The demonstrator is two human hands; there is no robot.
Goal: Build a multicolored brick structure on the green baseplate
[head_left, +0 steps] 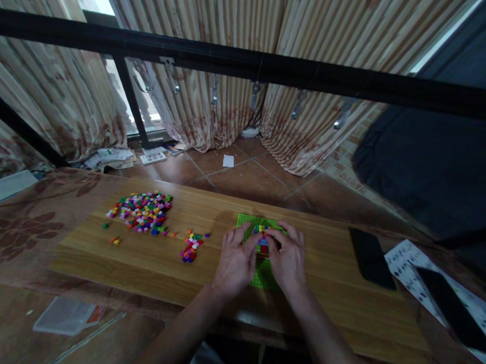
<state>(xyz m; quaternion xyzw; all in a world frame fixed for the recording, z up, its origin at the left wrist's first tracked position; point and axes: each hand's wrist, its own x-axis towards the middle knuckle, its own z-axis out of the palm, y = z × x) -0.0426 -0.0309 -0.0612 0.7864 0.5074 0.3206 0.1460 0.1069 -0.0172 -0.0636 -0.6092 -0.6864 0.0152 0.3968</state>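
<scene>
Left hand: the left hand (235,260) has bent fingers, with the fingertips at the coloured bricks (263,240); whether it pinches one cannot be told.
Right hand: the right hand (288,255) curls in from the other side, its fingertips very near the left ones; its grip is also hidden.
Green plate: the green studded plate (265,275) lies flat under both hands, bearing these bricks.
Work now: the fingers seem to adjust or press bricks; such handling calls for light, straight pressure and a steady plate.
Edges: the plate lies near the far edge of the wooden board (326,300); the forearms cross the near edge.
Room: a loose cluster (190,247) and a bigger pile (143,212) limit leftward movement; the dark slab (371,259) is well apart, rightward.
</scene>
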